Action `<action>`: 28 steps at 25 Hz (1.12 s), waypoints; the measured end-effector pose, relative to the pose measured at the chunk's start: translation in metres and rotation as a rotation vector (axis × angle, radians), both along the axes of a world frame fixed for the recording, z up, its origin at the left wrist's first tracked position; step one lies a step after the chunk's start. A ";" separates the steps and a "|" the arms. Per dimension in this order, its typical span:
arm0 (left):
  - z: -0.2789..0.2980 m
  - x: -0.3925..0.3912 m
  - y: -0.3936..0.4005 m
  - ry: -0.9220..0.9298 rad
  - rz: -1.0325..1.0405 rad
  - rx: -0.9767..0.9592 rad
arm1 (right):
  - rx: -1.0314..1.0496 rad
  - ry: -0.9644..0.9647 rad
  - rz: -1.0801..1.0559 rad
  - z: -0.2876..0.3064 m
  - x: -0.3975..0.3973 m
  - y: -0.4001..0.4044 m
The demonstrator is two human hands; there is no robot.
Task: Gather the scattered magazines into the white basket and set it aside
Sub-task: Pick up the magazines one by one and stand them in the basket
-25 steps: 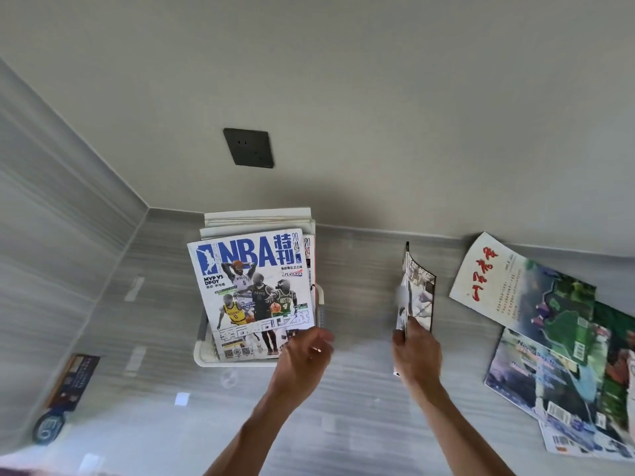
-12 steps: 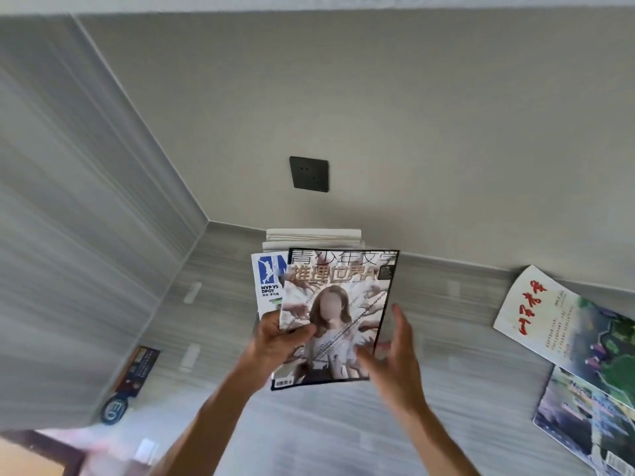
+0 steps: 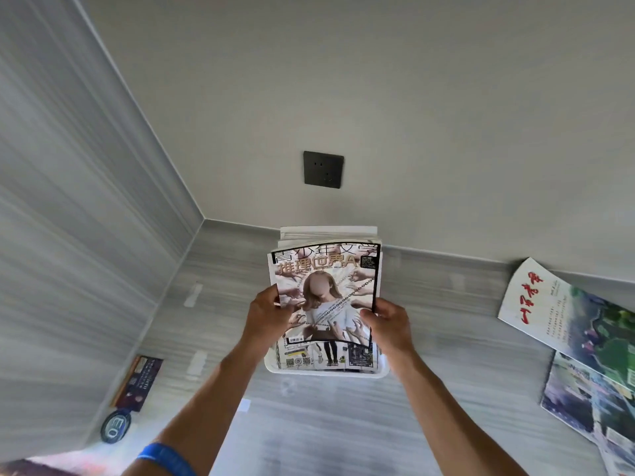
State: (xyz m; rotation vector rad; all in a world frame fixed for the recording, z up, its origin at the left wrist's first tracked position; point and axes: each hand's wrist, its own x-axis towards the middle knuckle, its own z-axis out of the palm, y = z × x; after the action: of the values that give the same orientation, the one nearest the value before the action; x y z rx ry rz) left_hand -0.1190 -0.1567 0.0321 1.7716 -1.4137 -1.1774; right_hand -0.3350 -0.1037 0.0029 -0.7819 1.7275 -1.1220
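Observation:
A magazine with a long-haired figure on its cover [image 3: 326, 297] stands upright at the front of the white basket [image 3: 326, 372], which sits on the grey floor near the wall. My left hand [image 3: 268, 316] grips the magazine's left edge and my right hand [image 3: 388, 324] grips its right edge. Several other magazines [image 3: 328, 232] stand behind it in the basket, only their top edges showing. A red-lettered magazine [image 3: 539, 304] and two more [image 3: 591, 407] lie on the floor at the right.
A dark wall socket [image 3: 323, 169] is above the basket. A dark booklet [image 3: 139, 381] and a round blue badge [image 3: 115, 426] lie by the left wall. My left forearm wears a blue wristband [image 3: 166, 458].
My right hand brought the figure-cover magazine from the right over the NBA magazine. Both hands now hold it lower, standing in the basket. The view has shifted left and closer.

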 end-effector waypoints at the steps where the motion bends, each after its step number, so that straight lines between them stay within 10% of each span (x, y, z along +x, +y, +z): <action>1: -0.006 0.004 0.002 -0.035 -0.039 0.002 | 0.031 0.011 0.018 -0.007 0.001 0.003; 6: -0.038 0.013 0.016 -0.113 -0.085 0.114 | 0.193 0.012 -0.057 -0.038 0.005 0.022; 13: -0.007 -0.043 0.050 -0.161 -0.142 -0.443 | 0.211 0.057 -0.258 -0.024 -0.044 0.079; 18: -0.002 -0.133 0.087 0.044 -0.549 -0.221 | 0.279 0.124 -0.366 -0.022 -0.122 0.153; 28: -0.029 -0.331 0.152 -0.155 -0.664 -0.014 | 0.369 0.513 -0.094 -0.046 -0.335 0.209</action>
State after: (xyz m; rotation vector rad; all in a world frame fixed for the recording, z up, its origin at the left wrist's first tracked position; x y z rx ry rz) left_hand -0.4502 -0.0044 0.0028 1.4383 -2.1978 -1.3526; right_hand -0.6698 0.1050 -0.0433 -0.8024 2.3355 -0.6551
